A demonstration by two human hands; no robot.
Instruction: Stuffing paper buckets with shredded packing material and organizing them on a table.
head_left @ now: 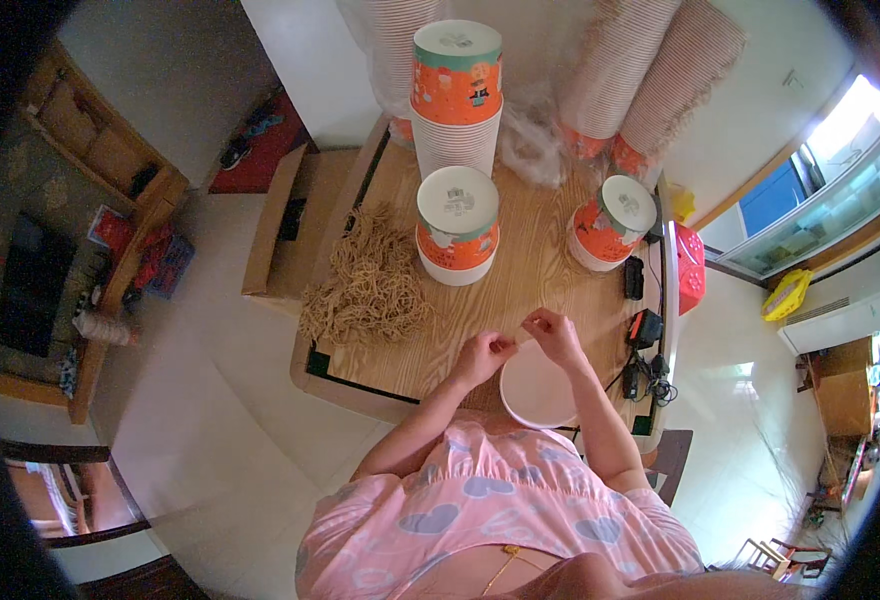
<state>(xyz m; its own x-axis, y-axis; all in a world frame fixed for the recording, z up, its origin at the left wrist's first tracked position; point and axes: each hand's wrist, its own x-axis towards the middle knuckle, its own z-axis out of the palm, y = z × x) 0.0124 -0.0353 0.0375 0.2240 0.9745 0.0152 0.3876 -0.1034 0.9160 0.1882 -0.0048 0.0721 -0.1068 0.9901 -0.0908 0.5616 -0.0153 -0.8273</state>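
A white round paper tub (540, 392) is in front of my body at the table's near edge. At its far rim, my left hand (487, 358) is closed with fingertips pinched together. Beside it, my right hand (556, 338) is also closed in a pinch, reaching over the tub's far side. Something small and brownish may be between the fingertips, but it is too small to make out. Left of my hands lies a tangled heap of tan cords (365, 285). Beyond them stands an upside-down orange and white paper tub (458, 215).
Behind it rises a tall stack of nested tubs (457, 100). Another upturned tub (615, 222) stands at the right. Plastic-wrapped stacks (620, 65) lean at the back. Black chargers and cables (645, 340) line the right table edge. An open cardboard box (300, 220) is left of the table.
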